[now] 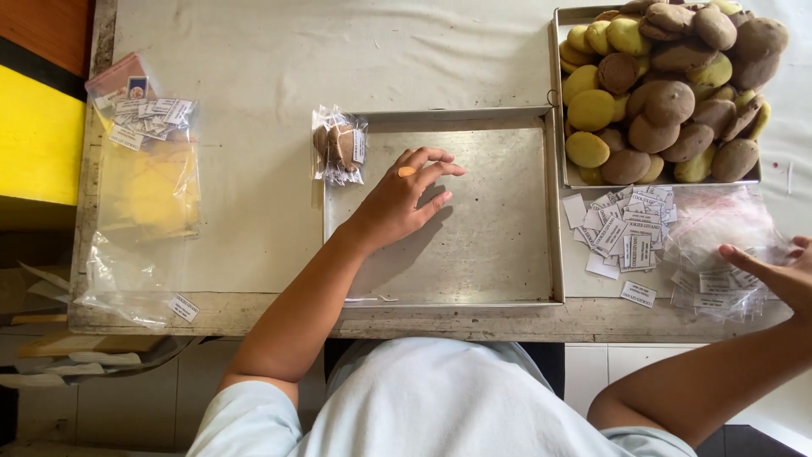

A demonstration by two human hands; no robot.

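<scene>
Head view, looking straight down on the counter (254,76).

Left hand (397,203): rests over the empty metal tray (507,254) at frame centre, palm down, fingers (436,156) spread and loose, gripping nothing. An orange ring or band shows on one finger. The hand sits nearest the small sealed packet of cookies (338,144), which lies just beside the tray's upper left corner, touching or nearly touching its rim. Judgement: the packet lies off the tray so the tray floor stays free as a work surface.

Right hand (774,271): at the right edge of the frame, fingers extended and open, tips on the heap of clear plastic bags (719,228). Whether a bag is pinched I cannot tell. Partly cut off by the frame.

Supplies are grouped within the right hand's reach: a second tray (571,178) at upper right piled with brown and yellow cookies (660,85), and just below it a loose pile of small white paper labels (626,233), beside the bags.

Packet appearance: clear crinkled film, brown rounds inside, a white label visible against one side, glare on the wrap.

Far left: a large clear bag (144,211) holding more labels and yellowish contents, well apart from both hands.
</scene>
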